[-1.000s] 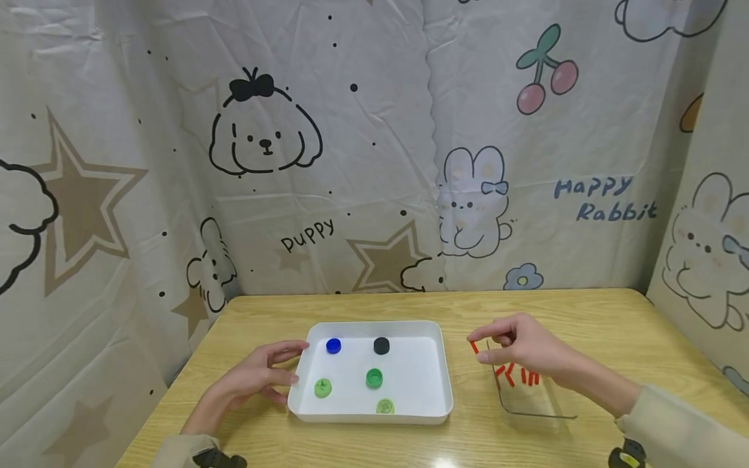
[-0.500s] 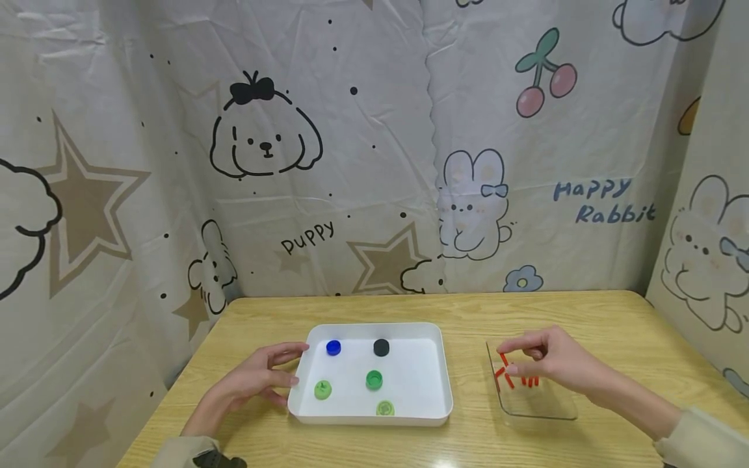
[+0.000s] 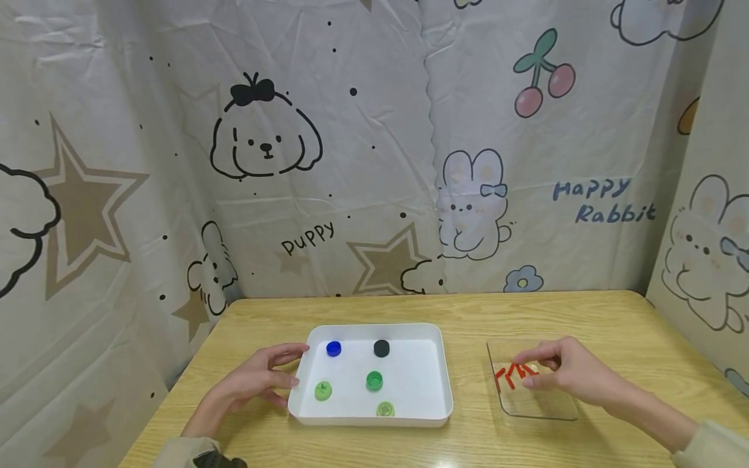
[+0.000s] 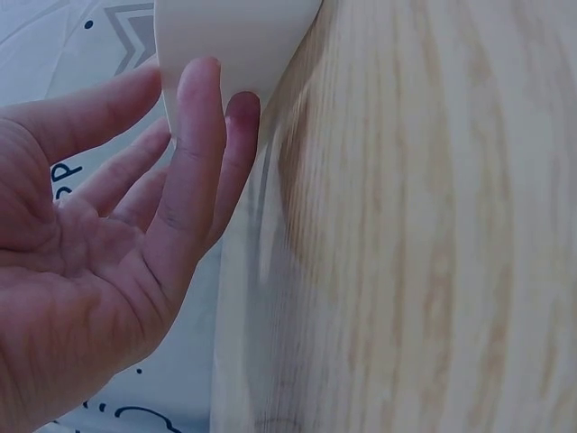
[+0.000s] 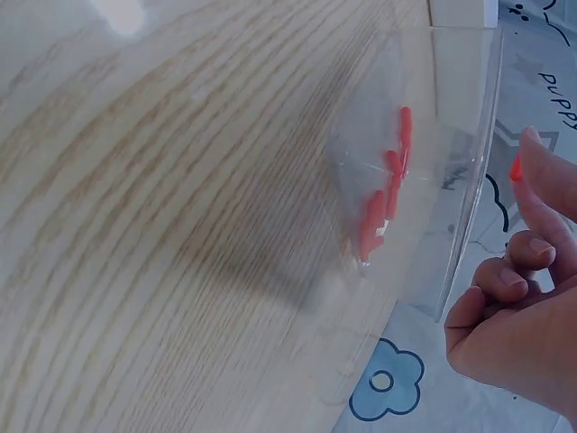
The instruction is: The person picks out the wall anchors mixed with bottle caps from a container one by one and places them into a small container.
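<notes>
My left hand (image 3: 251, 375) rests its spread fingers against the left side of a white tray (image 3: 445, 383). In the left wrist view, fingertips touch the outer wall of the tray (image 4: 239, 32). My right hand (image 3: 576, 374) is over a clear box (image 3: 541, 416) on the right of the table. Between thumb and forefinger it pinches a small red stick (image 5: 516, 169), mostly hidden by the thumb in the right wrist view. Several more red sticks (image 5: 393, 185) lie together on the bottom of the clear box, below the hand.
Inside the tray lie a blue cap (image 3: 333, 349), a black cap (image 3: 381, 348), a green cap (image 3: 374, 381) and two light green ones, with one light green cap (image 3: 385, 409) by the front wall. A patterned curtain (image 3: 363, 162) stands behind the wooden table (image 3: 468, 312).
My right hand has moved rightward with the red stick, from the left edge of the clear box to over its middle. The left hand and the tray have stayed put.
</notes>
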Demonstrator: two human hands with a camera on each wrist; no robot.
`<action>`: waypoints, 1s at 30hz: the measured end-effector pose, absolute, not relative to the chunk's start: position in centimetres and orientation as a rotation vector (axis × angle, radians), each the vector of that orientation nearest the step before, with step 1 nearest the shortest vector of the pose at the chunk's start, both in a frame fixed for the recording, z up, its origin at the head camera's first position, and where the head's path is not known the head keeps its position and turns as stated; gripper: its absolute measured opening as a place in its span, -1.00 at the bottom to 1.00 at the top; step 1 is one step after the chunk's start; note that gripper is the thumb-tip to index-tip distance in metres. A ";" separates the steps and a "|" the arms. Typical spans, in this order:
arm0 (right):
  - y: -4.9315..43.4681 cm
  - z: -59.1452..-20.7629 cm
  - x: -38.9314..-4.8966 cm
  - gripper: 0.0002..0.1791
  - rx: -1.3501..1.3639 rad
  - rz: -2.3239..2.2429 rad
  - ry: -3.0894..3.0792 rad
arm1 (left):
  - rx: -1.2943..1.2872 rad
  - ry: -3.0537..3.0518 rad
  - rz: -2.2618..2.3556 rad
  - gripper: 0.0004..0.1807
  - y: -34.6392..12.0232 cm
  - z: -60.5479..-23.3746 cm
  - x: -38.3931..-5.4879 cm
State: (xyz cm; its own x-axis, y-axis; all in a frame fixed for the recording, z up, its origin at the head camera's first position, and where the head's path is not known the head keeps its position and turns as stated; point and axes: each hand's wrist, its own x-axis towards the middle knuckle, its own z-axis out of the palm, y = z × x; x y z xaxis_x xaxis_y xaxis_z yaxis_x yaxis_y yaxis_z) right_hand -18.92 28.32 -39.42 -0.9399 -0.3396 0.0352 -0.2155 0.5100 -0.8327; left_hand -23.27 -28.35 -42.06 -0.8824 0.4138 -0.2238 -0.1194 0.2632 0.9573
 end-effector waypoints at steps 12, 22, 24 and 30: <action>28.6 -39.8 -19.0 -0.61 -0.488 -1.260 2.702 | 0.261 2.138 1.635 -0.20 -28.3 -41.7 -23.2; 28.5 -40.5 -19.3 -0.61 -0.554 -1.186 2.754 | 0.254 2.181 1.613 -0.20 -28.2 -41.4 -22.9; 28.5 -40.6 -19.3 -0.60 -0.570 -1.184 2.755 | 0.259 2.192 1.606 -0.21 -28.2 -41.5 -22.9; 28.2 -40.3 -19.2 -0.57 -0.524 -1.122 2.782 | 0.270 2.239 1.578 -0.26 -28.0 -41.0 -22.7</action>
